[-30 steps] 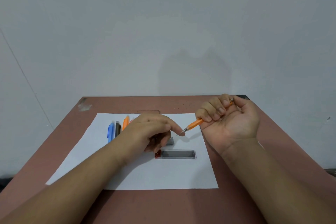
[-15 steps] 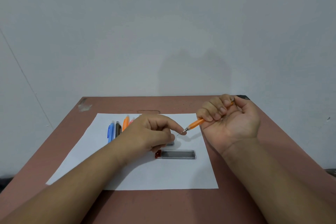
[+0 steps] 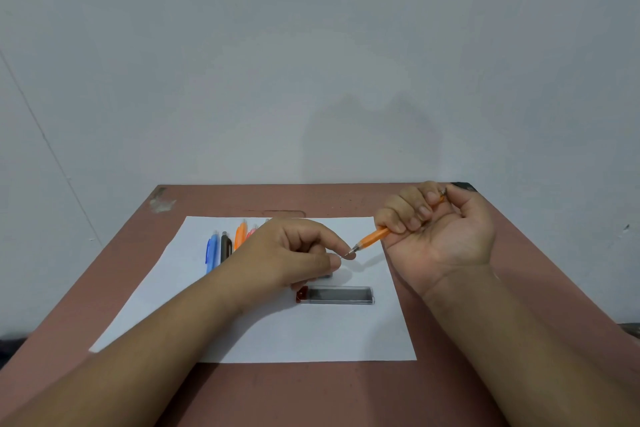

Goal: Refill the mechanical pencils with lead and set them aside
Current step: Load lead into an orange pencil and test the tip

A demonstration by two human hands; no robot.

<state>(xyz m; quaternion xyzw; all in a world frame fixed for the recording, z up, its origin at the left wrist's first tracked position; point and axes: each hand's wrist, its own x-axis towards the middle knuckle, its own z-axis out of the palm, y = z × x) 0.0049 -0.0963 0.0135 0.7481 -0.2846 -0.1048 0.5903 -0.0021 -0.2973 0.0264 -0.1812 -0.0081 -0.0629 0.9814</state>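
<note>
The right hand (image 3: 438,229), palm turned up, holds the orange pencil (image 3: 373,238) in curled fingers, thumb at its rear end; the metal tip slants down and to the left over the paper (image 3: 277,329). The left hand (image 3: 294,253), knuckles up, pinches thumb against index finger at the pencil tip, the other fingers curled under; whether a lead lies in the pinch cannot be told. Both forearms reach in from the near edge.

Compared with half a second earlier, both hands hold nearly the same pose; a second earlier the left index tip lay on the pencil tip with the thumb lower, not yet closed into the pinch.

The lead case (image 3: 335,295), clear with a dark red end, lies on the paper just below the left hand. Beside the left wrist lie a blue pencil (image 3: 211,253), a black pencil (image 3: 225,246) and a second orange one (image 3: 239,235), partly hidden by the hand. The paper rests on a reddish-brown table (image 3: 114,270) against a pale wall (image 3: 311,62).
</note>
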